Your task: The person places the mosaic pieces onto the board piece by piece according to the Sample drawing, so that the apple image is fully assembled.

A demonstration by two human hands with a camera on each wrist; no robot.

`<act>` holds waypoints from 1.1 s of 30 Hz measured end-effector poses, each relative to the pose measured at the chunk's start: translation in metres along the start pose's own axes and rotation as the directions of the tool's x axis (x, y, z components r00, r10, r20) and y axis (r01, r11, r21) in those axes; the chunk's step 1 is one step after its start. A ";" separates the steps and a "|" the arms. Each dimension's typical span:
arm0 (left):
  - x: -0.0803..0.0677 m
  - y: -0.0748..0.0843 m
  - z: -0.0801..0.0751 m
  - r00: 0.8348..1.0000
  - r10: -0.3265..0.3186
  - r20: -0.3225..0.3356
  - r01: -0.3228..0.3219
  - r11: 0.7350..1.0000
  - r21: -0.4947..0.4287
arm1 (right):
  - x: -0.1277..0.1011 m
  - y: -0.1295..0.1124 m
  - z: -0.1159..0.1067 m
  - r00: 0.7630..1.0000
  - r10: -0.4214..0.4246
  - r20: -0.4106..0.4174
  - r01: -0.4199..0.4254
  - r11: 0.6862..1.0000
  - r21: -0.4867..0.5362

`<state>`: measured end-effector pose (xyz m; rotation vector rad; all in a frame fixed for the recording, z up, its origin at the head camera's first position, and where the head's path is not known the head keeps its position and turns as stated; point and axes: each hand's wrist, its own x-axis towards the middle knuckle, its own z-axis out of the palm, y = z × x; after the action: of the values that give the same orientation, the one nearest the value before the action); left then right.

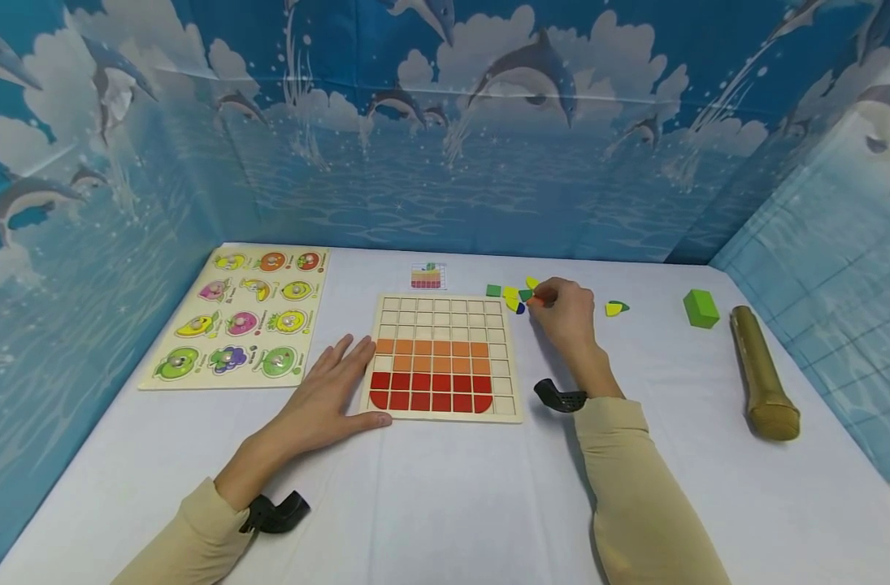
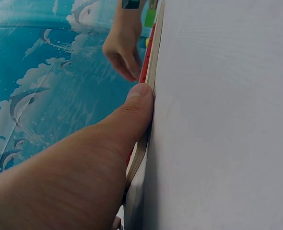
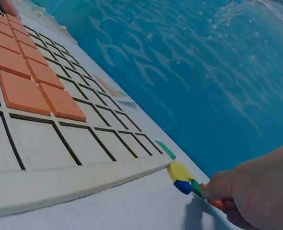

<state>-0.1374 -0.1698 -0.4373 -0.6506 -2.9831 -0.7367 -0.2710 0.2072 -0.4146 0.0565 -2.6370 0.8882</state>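
At nine o'clock on the white worktop (image 1: 445, 504): a fruit puzzle (image 1: 240, 318) with knobbed pieces, lying flat, well apart from both hands.

Just right of it, at about seven o'clock from the grid board (image 1: 445, 357): left hand (image 1: 327, 402) laid flat, palm down, fingers straight and spread, gripping nothing. Thumb pressed along the board's near left edge, seen close in the left wrist view (image 2: 140, 98); fingertips touching the board's left side.

At the centre: the grid board, flat on the worktop. Lower rows filled with red tiles (image 1: 430, 392), the rows above with orange tiles (image 1: 433, 355), the upper rows and right-hand column bare.

At twelve o'clock from the board: a small picture card (image 1: 427, 276), apart from the board.

At one o'clock from the board: a cluster of small coloured pieces (image 1: 514, 294), green, yellow and blue, just beside the board's far right corner.

Touching that cluster: right hand (image 1: 565, 313), fingers curled, pinching a small orange piece (image 1: 536, 301) at the fingertips (image 3: 213, 191), low over the worktop.

Right of the hand: a yellow and green pair of pieces (image 1: 616, 308), near but apart.

At three o'clock: a green block (image 1: 701, 309), then an olive-brown tube (image 1: 762, 374) lying lengthwise near the worktop's right edge.
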 end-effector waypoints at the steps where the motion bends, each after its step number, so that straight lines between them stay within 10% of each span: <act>1: 0.000 0.000 0.000 1.000 0.000 0.000 0.000 1.000 -0.001 | 0.000 -0.001 -0.001 1.000 -0.008 -0.003 0.009 1.000 0.013; 13: 0.000 -0.001 0.002 1.000 0.002 -0.007 -0.002 1.000 0.005 | -0.007 -0.046 0.009 0.977 -0.192 0.089 0.173 0.967 0.185; 33: 0.000 -0.001 0.001 1.000 -0.002 -0.005 0.002 1.000 -0.002 | -0.061 -0.118 0.060 0.813 -0.455 0.363 0.369 0.886 0.281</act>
<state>-0.1376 -0.1700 -0.4388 -0.6454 -2.9793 -0.7398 -0.2156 0.0730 -0.4118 0.9427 -2.7219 1.0658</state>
